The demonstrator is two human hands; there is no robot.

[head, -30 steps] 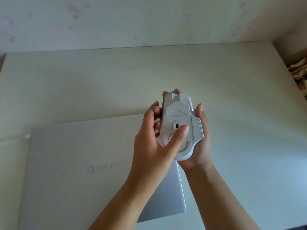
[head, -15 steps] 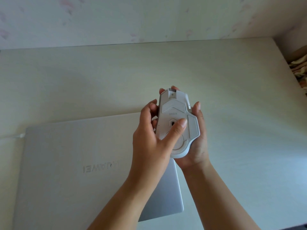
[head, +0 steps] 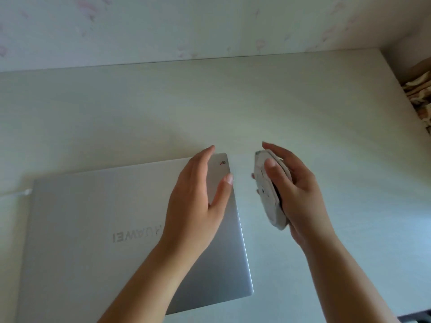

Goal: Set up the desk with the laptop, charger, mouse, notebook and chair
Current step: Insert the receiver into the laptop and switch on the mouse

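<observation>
A white mouse (head: 268,194) is held on its side above the desk, its underside facing left. My right hand (head: 296,190) grips it, with the thumb across the underside and the fingers round the far side. My left hand (head: 198,197) hovers over the right part of the closed silver laptop (head: 93,229), fingers straight and holding nothing. The laptop lies flat on the pale desk (head: 303,101) at the left. A white charger cable (head: 23,192) meets the laptop's left edge.
A wall with faint pink marks (head: 210,24) runs along the desk's back edge. Patterned fabric (head: 419,94) shows beyond the desk's right edge. Bare desk surface stretches behind and to the right of the hands.
My left hand has let go of the mouse and moved left over the laptop. My right hand has turned the mouse from underside-up onto its side and lowered it to the right.
</observation>
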